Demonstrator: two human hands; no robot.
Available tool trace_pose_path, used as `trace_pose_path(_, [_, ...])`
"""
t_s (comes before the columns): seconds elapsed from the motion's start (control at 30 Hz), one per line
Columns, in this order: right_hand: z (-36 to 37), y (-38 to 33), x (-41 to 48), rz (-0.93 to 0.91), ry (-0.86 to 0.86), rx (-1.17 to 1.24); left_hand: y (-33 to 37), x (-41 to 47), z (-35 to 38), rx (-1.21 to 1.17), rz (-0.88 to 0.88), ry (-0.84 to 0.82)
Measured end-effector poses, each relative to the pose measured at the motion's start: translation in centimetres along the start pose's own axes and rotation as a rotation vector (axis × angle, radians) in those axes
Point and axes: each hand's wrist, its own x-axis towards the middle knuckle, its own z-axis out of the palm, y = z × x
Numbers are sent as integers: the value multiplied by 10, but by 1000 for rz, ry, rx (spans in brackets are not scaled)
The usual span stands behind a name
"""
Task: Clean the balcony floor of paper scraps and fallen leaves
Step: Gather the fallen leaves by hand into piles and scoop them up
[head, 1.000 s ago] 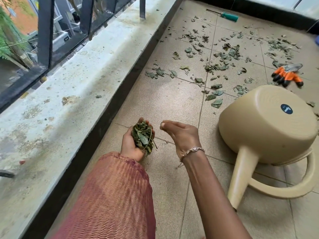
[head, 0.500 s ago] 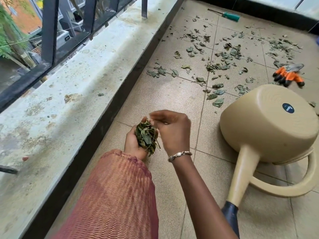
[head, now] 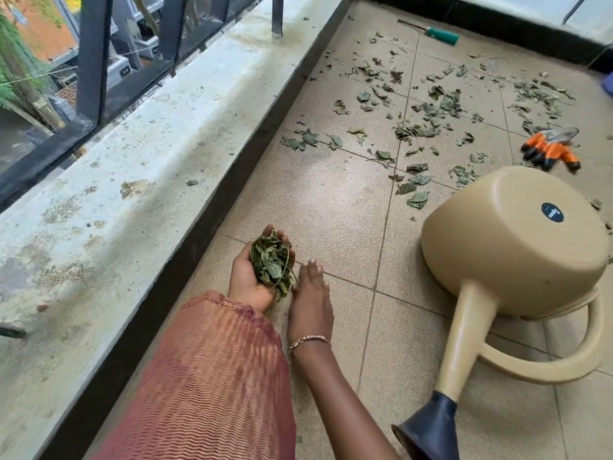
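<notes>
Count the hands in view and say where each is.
2. The left hand cups a bunch of leaves; the right hand, fingers straight, is just beside it, holding nothing.

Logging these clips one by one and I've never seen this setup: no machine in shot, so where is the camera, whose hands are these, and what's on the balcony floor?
No robot here: a person works bare-handed, and the picture comes from a camera worn on their head, looking down. The left hand cups a handful of leaves. The right hand, fingers straight, is beside it, low over the tiled floor, holding nothing. Farther off lie scattered leaves, a beige watering can on its side, an orange glove and a green-handled screwdriver. A concrete ledge runs along the left.
</notes>
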Motion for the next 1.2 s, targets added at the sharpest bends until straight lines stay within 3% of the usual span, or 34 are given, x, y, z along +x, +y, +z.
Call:
trace_pose_path(0.33, [-22,-4,-9,-67,163,-29,-1,3,5,-17,-14,11])
trace_pose_path(0.47, [-26,2,-4,-74,16,-94,-2,4,8,7,-5,2])
trace_pose_path(0.77, [-19,12,14,-19,81,-33,-2,2,7,-7,-17,-31])
trace_pose_path(0.87, [-26,14,24,129,135,190,-1,-2,10,-12,-14,-7])
trace_pose_path(1.0, [-63,12,32,459,205,827,0,-7,11,6,-11,-5])
trace_pose_path(1.1, [-89,-3,23,307,190,1101,-2,-5,10,2,-22,-4])
trace_pose_path(1.2, [-103,-20,14,104,203,1102,-4,-4,10,28,-16,29])
